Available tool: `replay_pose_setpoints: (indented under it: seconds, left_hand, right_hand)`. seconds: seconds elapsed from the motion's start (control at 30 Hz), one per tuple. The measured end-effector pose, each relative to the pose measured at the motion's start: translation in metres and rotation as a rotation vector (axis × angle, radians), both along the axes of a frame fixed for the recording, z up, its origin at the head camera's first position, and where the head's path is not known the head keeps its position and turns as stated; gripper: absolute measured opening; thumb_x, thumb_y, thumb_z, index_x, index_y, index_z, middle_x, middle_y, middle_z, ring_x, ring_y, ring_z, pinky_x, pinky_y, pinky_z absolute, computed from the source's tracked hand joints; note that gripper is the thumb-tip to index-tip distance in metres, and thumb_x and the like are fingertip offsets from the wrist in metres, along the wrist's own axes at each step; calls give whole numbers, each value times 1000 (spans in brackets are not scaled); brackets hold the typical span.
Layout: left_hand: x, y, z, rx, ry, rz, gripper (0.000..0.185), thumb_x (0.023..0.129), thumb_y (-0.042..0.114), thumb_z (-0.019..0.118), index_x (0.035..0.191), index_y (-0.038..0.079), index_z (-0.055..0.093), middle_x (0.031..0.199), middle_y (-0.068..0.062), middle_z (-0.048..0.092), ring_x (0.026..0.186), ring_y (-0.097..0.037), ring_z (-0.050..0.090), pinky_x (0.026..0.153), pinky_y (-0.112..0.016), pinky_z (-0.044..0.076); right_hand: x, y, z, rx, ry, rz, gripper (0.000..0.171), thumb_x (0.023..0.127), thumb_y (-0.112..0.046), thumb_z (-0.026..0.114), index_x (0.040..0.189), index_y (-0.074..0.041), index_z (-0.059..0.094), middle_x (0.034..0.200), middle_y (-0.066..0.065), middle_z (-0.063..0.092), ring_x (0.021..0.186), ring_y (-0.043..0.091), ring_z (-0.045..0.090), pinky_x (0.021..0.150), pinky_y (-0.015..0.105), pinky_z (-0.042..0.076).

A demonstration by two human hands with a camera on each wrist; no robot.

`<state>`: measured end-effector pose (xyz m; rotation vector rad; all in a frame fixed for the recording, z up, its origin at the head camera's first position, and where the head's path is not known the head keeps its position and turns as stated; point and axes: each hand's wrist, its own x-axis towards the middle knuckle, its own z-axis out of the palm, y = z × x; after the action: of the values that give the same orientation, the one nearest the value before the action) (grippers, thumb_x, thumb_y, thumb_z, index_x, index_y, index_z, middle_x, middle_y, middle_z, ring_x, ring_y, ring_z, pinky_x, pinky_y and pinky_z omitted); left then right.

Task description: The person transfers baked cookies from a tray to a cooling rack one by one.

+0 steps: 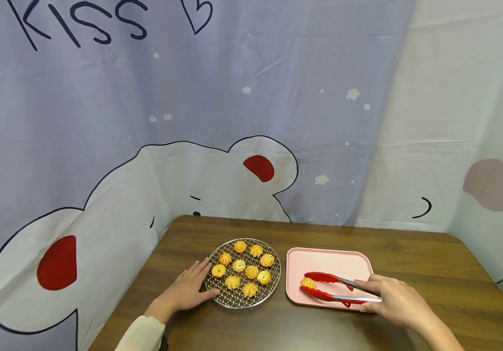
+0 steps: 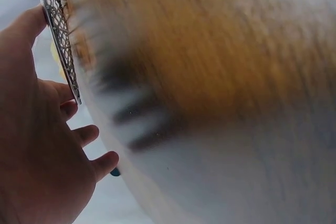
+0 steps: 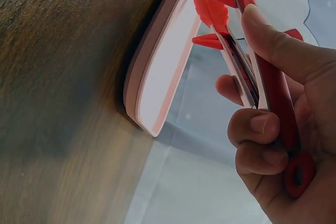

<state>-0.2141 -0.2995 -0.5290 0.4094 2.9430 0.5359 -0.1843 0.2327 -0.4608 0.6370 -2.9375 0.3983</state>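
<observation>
Left hand (image 1: 186,290) flat on the wooden surface (image 1: 431,263), fingers straight, touching the rim of the round wire rack (image 1: 272,285) with nine piped cookies on it. Right hand (image 1: 393,300) curled round the handles of the red tongs (image 1: 336,288); tips pinching one cookie (image 1: 308,282) over the pink tray (image 1: 334,261), just beside the rack. From the right wrist: thumb along the upper tong arm, fingers folded under the lower, tray edge in profile, cookie barely visible at the top. From the left wrist: blurred, only rack mesh against the fingers (image 2: 79,135) legible. Cartoon bear cloth (image 1: 233,122) behind, head view only.
</observation>
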Motion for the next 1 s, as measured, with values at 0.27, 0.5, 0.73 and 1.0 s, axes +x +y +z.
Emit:
replay_pose_setpoints:
  seconds: [0.27,0.5,0.73,1.0]
  left_hand:
    - [-1,2,-2,-19,-2,13,93,95,69,52,159,6,31,168,-10,21,154,-39,18,119,-64,20]
    - [1,4,-2,-22,4,13,93,95,68,52,159,4,31,168,-12,22,153,-42,19,118,-66,19]
    - [6,6,-3,17,6,-2,93,96,66,53,157,0,32,166,-17,24,151,-45,20,117,-69,17]
    - [4,2,-8,-21,3,20,92,96,69,48,160,5,28,169,-11,18,154,-40,16,120,-65,17]
  right_hand:
    - [1,-1,0,9,38,9,52,73,-45,86,122,-33,75,97,-22,64,71,-1,49,57,27,40]
    - [0,-11,5,-19,61,58,50,76,-41,86,124,-32,75,92,-24,62,68,-4,45,55,23,37]
    - [-3,-28,10,-44,127,123,50,75,-37,88,123,-28,76,88,-29,57,67,-4,46,56,22,39]
    - [-2,-60,16,-102,165,203,51,73,-35,89,122,-28,76,87,-27,57,69,-5,44,57,22,40]
